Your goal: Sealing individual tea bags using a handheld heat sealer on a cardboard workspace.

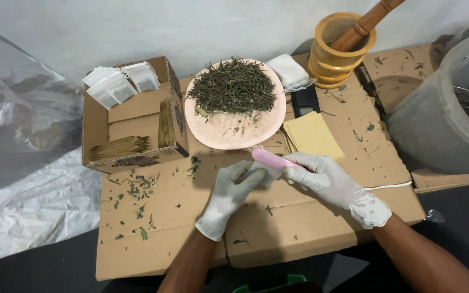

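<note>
The left hand [228,198], in a white glove, pinches a small white filter sachet [267,172] between thumb and fingers, its grip closed on the sachet's near edge. The right hand [335,183], also gloved, has its grip clamped on a pink handheld sealer [271,158], whose slim body lies across the sachet's top, pointing toward 10 o'clock. Both hands meet just above a flattened cardboard sheet [191,239] that serves as the worktop.

At 12 o'clock from the hands sits a pink plate [229,133] heaped with dried green herb leaves [233,87]. At 1 o'clock lies a stack of yellow paper envelopes [313,135], touching the plate's rim, with a dark flat device [304,100] just behind it and a wad of white sachets [289,70] beyond that. A wooden mortar [338,54] with its pestle [365,23] stands at 1 o'clock, farther back. At 10 o'clock an open cardboard box [131,116] holds rows of tan packets [118,147] standing on edge, with several filled white sachets [118,84] resting on its flap. A clear plastic bucket [441,114] stands at 3 o'clock.

Judging by the layout, several sachets look finished and boxed, one is in hand at the sealer, and the plate still carries plenty of herb, so a good deal seems left. Crumbs of leaf [134,190] are scattered over the cardboard.
</note>
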